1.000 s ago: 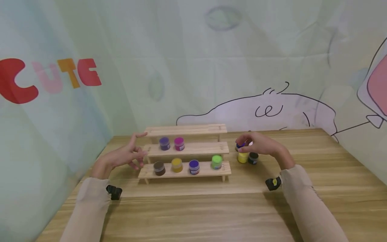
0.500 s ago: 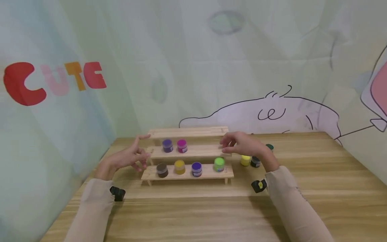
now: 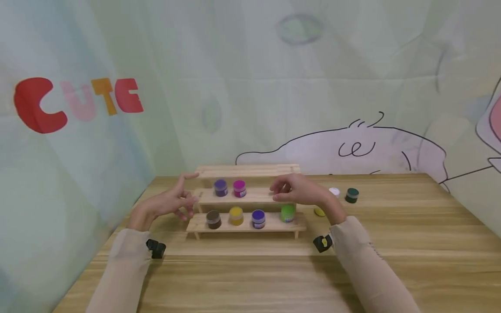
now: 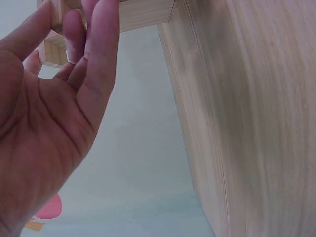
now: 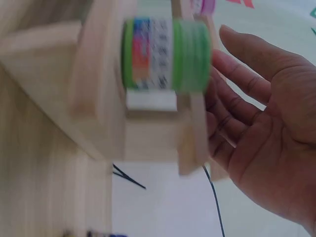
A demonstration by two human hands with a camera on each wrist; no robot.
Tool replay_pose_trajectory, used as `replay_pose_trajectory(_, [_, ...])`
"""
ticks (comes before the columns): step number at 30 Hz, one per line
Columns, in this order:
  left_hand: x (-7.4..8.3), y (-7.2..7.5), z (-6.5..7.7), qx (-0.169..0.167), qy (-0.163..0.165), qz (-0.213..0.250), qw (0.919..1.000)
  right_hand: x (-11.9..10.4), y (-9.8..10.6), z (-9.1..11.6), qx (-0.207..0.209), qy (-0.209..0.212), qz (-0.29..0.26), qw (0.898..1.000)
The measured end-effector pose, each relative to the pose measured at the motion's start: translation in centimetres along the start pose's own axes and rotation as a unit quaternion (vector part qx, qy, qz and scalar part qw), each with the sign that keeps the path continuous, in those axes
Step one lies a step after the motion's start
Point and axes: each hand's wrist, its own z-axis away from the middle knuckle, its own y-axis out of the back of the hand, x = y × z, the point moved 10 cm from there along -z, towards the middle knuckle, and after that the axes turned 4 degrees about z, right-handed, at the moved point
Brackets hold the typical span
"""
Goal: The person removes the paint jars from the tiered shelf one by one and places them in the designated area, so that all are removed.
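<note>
A three-tier wooden rack (image 3: 235, 196) stands on the table. Spread against its left end, my left hand (image 3: 166, 203) touches the top and middle tiers with its fingertips; the left wrist view has these fingers (image 4: 101, 54) right at the wood. My right hand (image 3: 299, 190) hovers at the middle tier's right part, fingers loosely bent, with no object showing between them. A light green paint jar (image 5: 168, 55) on the bottom tier hides its fingertips in the right wrist view. Purple (image 3: 221, 188) and magenta (image 3: 239, 188) jars sit on the middle tier.
Brown (image 3: 213, 219), yellow (image 3: 236, 215) and blue (image 3: 258, 218) jars share the bottom tier. Right of the rack stand a dark green jar (image 3: 352, 195), a white one (image 3: 334, 191) and a yellow one (image 3: 319, 211) partly behind my right wrist. A printed curtain (image 3: 313, 87) hangs behind.
My right hand has moved left from the loose jars at the right to the middle tier. My left hand has stayed at the rack's left end. The view has shifted slightly.
</note>
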Motion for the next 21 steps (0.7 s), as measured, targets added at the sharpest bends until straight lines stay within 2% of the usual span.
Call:
replay_pose_trajectory(8, [0.0, 0.0, 0.0, 0.002, 0.000, -0.002, 1.0000, -1.4, -1.8, -2.2, 0.012, 0.038, -0.008, 0.999])
replay_pose_trajectory(11, [-0.1, 0.0, 0.0, 0.003, 0.002, -0.001, 1.0000, -1.9, -2.1, -2.8, 0.015, 0.039, -0.008, 0.999])
replay_pose_trajectory(21, [-0.2, 0.1, -0.1, 0.003, -0.001, -0.006, 1.0000, -3.5, -2.9, -4.3, 0.047, 0.044, 0.042, 0.997])
